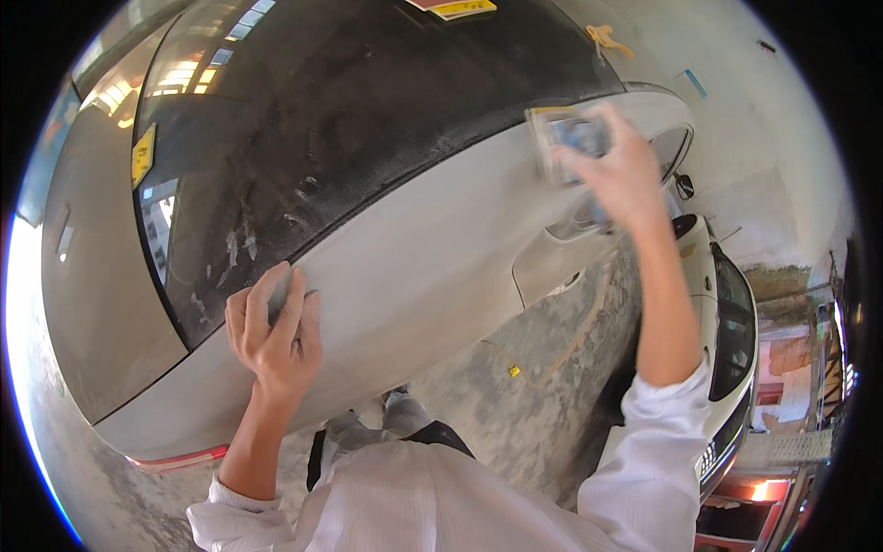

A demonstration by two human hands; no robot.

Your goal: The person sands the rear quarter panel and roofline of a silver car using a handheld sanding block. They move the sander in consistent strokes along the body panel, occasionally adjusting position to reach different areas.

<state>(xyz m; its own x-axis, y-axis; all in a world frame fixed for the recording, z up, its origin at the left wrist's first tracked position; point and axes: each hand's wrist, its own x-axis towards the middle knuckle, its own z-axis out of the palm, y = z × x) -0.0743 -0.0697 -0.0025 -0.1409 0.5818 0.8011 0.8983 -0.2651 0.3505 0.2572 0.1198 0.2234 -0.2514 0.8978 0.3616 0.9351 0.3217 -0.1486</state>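
Left hand (276, 327): rests at the near-left part of the pale panel (414, 248), its fingers bent along the seam with the dark panel (340, 120). A grey piece (279, 296) shows between the fingers; whether it is gripped or merely covered by them cannot be told, nor can what it is.
Dark panel: lies on the far side of the seam, streaked with pale smears and bright reflections. Whether it is glass or paint is hard to make out.
Yellow-and-red packet (455, 9): at the far edge of the dark panel, cut off by the border of the view.
Pale panel: dull and matt, with the tail light (179, 458) at its near-left end. The step in hand is judged to be rubbing down this surface; its lower side curves away out of sight.
Block (552, 143): at the far-right part of the pale panel, close to the seam, apparently against the surface. Blur hides its edges and working face, so full contact cannot be confirmed. A further stroke would call for keeping it flat, with even pressure, and clear of the seam.
Right hand (621, 166): closed round the block, thumb on the near side and fingers on the far side; the fingertips are smeared by blur.
White car (727, 304): stands to the right, beyond the forearm, its near part partly covered by the sleeve (648, 442).
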